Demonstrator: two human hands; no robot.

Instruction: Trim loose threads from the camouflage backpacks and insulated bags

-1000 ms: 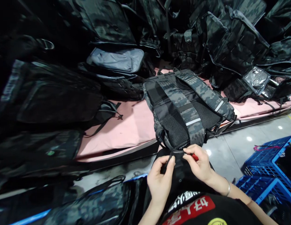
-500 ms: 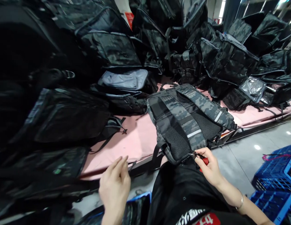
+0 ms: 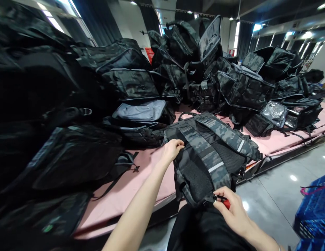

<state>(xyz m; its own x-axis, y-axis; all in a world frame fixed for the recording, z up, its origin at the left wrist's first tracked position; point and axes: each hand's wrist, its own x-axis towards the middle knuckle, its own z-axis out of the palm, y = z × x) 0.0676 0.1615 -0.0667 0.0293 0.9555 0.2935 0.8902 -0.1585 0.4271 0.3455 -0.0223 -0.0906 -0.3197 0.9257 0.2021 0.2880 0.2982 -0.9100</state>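
A black and grey camouflage backpack lies on the pink-covered table, its shoulder straps and mesh back panel facing up. At its left side, my left hand pinches the edge of the fabric. My right hand is by the near bottom edge of the backpack, closed around a small red and black tool. Most of this tool is hidden in my fingers, and its exact kind cannot be made out. The tool's front end meets the backpack's near corner.
Dark camouflage bags are piled along the left and back, among them an open bag with a grey lining. Pink cloth covers the table. A blue plastic crate stands on the floor at right. My legs are against the table's front.
My left hand has gone from hovering in front of the table to the backpack's left edge and closed there. My right hand stays at the near edge. The view has tilted up.
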